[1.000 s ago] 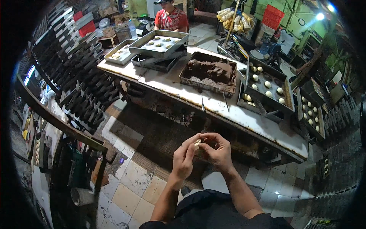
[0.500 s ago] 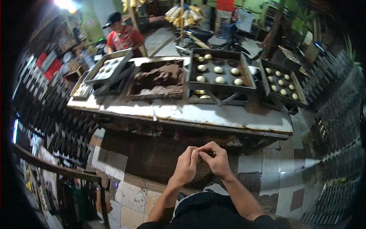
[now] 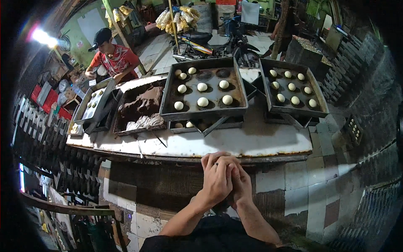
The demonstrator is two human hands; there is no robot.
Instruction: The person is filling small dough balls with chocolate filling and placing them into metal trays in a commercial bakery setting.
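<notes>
My left hand (image 3: 216,182) and my right hand (image 3: 241,187) are clasped together at the lower middle, with curled fingers overlapping; anything between the palms is hidden. Just beyond them is the white table's rusty front edge (image 3: 273,148). On it, a middle metal tray (image 3: 203,114) and a right metal tray (image 3: 294,112) hold several pale dough balls (image 3: 202,87), over other trays. A pan of brown paste (image 3: 142,101) sits left of them, with thin tools (image 3: 159,139) at its front.
A person in red (image 3: 117,61) works behind stacked trays (image 3: 100,84) at left. Behind the table stand a motorbike (image 3: 210,50), hanging bags (image 3: 176,19) and another person (image 3: 281,31). Slatted racks (image 3: 50,143) flank the left, a railing (image 3: 71,212) the lower left; tiled floor (image 3: 294,185) lies below.
The view has turned right, bringing the dough trays to the middle. My hands went from pinching a small pale piece to folded over each other, hiding it.
</notes>
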